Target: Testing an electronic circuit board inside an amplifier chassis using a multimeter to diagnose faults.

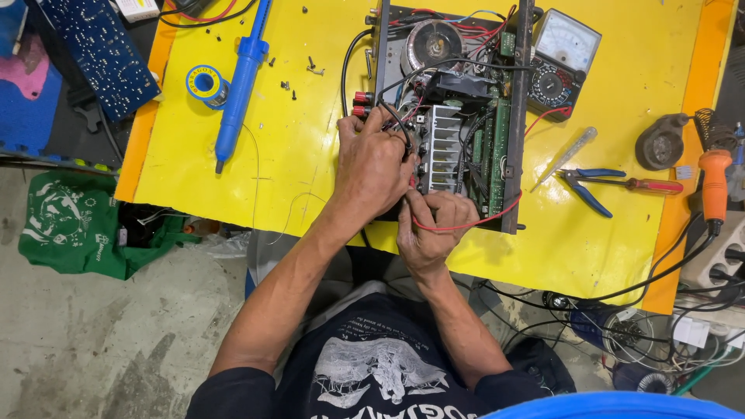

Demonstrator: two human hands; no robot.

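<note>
Yellow sheeting covers the bench (233,155), which stands over a bare concrete floor (116,341) with a green bag (70,225) lying beside it. At the centre of the bench sits an opened amplifier chassis (454,109), cover off, with its round transformer (433,40), finned heatsink (444,147) and green circuit board (497,155) exposed.

The left hand (376,167) rests on the chassis's left edge beside the red terminals (361,103), fingers curled into the black wiring; its grip reads as pinched on a black wire, though the fingertips are hidden. The right hand (431,225) sits at the near edge, thumb and fingers pressed together on a thin red wire (473,223) that loops out to the right and back to the chassis.

Progress, as judged: disassembly is done, since loose screws (299,81) lie scattered on the bench, and work is under way inside the wiring. Reassembly is not started. The analogue meter (560,62) stands against the chassis's right side, while the blue desoldering pump (240,85), solder spool (206,84), blue-handled pliers (590,186) and orange soldering iron (714,186) lie untouched.

Not determinable: where the wire ends join, as both hands cover that point. A blue rim (613,405) is cut off at the lower edge.
</note>
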